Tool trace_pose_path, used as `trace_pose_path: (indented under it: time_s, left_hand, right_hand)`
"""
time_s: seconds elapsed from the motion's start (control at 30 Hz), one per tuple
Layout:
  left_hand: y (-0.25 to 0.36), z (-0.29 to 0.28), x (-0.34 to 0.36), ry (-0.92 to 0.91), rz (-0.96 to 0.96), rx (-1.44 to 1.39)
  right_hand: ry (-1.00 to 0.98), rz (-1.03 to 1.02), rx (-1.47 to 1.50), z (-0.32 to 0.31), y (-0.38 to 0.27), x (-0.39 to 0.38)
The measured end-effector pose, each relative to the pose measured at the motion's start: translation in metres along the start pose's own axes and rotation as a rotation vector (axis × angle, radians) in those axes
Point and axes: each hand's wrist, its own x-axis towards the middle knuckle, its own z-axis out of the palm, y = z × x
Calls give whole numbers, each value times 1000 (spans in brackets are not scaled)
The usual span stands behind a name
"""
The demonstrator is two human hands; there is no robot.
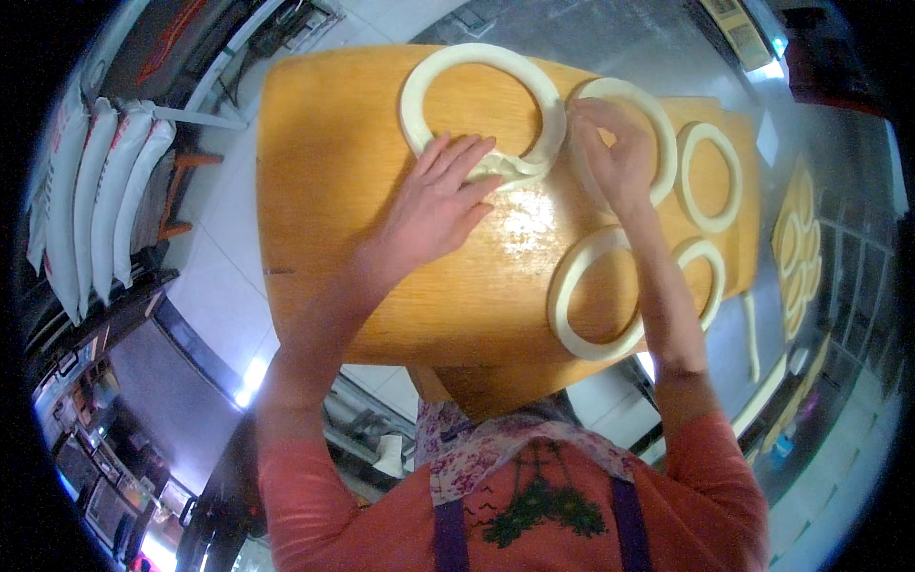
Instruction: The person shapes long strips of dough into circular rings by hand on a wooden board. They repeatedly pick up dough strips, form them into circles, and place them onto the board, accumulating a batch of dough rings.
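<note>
A large pale dough ring lies at the far middle of the wooden board, with a folded, uneven stretch at its near side. My left hand rests there with its fingers stretched out and apart, the fingertips on the dough. My right hand is over a second dough ring. Its fingers are bent together at that ring's left edge, close to the first ring; whether dough is between them is hidden. Nearer to me, partly behind my right forearm, lie a third ring and a smaller one.
Another dough ring sits at the board's right end. Beyond it, more rings lie grouped on a grey surface, near a thin dough strip. Several white sacks stand on the left. The board's near edge is in front of my apron.
</note>
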Motion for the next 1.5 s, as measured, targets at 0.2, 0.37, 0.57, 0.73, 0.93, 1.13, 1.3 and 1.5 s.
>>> trace_pose_path:
  time_s: [0.2,0.37,0.57,0.73,0.93,1.13,1.3,1.5]
  left_hand:
    - [8,3,-3,121,-119,-162]
    - [11,-5,23,65,-155,-84]
    - [3,25,-9,-21,127,224]
    - [24,10,-25,-177,56,125]
    - [-13,1,-4,292,-234,14]
    - [-65,-22,54,240,-743,87]
    - [-72,-66,81,-53,-969,-669]
    - [-78,-109,34,363,-229,-379]
  right_hand:
    - [33,-89,-299,11,1,11]
    - [-165,-79,-618,28,-7,45]
    - [-234,-87,-687,45,1,61]
    - [-272,-24,-702,48,-6,68]
    - [-305,54,-661,46,-15,74]
    - [-348,256,-293,47,-23,78]
    - [-392,310,524,-5,-21,78]
    - [-330,-119,215,-61,-89,52]
